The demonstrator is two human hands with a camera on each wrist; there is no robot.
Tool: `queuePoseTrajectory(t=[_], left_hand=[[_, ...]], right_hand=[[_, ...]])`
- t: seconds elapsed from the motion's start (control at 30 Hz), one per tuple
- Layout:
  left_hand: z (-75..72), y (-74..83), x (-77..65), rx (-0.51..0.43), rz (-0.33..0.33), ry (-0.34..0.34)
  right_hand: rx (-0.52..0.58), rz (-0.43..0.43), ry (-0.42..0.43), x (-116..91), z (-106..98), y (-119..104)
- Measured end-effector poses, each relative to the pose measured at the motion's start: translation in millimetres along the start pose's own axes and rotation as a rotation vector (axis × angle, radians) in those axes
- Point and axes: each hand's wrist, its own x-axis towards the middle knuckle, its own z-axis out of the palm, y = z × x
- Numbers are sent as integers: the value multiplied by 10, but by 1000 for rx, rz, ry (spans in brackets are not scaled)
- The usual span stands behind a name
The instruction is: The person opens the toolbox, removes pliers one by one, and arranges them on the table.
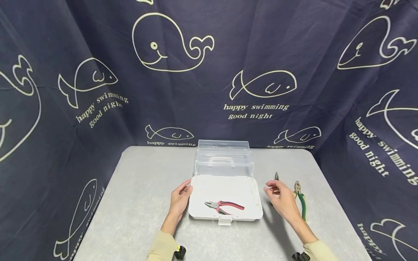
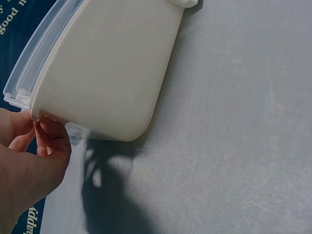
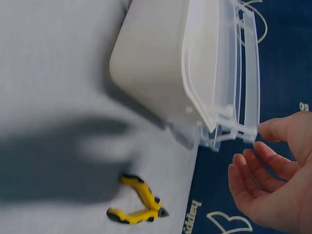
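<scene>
A white toolbox (image 1: 202, 188) stands on the table, its clear lid (image 1: 223, 145) raised at the back. Inside lie red-and-black combination pliers (image 1: 213, 205). My left hand (image 1: 179, 199) is at the box's left side; in the left wrist view its thumb and fingers pinch the rim near a back corner. To the right of the box hovers my right hand (image 1: 283, 201), fingers loosely bent with nothing between them. Partly hidden by it is a pointed plier tip (image 1: 277, 176). Yellow-handled pliers (image 3: 144, 192) lie on the table in the right wrist view.
Green-handled pliers (image 1: 304, 207) lie on the table right of my right hand. The grey tabletop (image 1: 140, 188) extends on both sides of the box. A dark blue curtain (image 1: 183, 98) with whale and fish drawings surrounds the table's back and sides.
</scene>
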Motion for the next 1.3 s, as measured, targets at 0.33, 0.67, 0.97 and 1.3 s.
queuePoseTrajectory(t=[0.33,0.67,0.97,1.3], left_hand=[[-3,-22,10,3,17,17],[-4,-21,6,0,26,21],[-3,98,-45,-5,23,6],[4,342,-198,-4,13,-9]], right_hand=[[48,-126,-45,-53,282,-176],[110,-177,-124,-127,591,-359],[173,-173,-280,-213,885,-415],[188,-160,-379,-218,1115,-419]])
